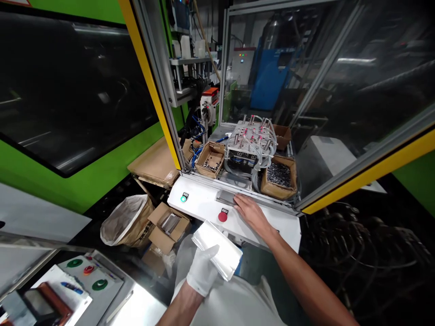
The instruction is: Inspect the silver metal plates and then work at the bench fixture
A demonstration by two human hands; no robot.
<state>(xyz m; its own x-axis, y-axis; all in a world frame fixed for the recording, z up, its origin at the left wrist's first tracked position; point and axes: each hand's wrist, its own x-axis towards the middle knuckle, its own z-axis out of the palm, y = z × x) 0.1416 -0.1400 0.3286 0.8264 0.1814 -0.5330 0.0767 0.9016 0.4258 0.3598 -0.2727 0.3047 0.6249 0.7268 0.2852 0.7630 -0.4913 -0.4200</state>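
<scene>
A flat, shiny metal plate [217,249] with rounded corners sits low in the middle of the view, gripped by the left hand [202,270], which wears a white knit glove and closes thumb over its near edge. To the right and farther off, the bare right hand [249,212] lies flat with fingers spread a little, fingertips touching a second grey plate [228,197] resting on the white console [204,201]. That smooth console carries a green button [184,198] and a red button [222,216]. Beyond stand a tubed metal fixture [251,140] and cardboard boxes, one [279,176] full of small dark parts. Left, on the dark floor, a lined sack [127,220] stands. Green machine panels and yellow-edged glass guards enclose the station.
</scene>
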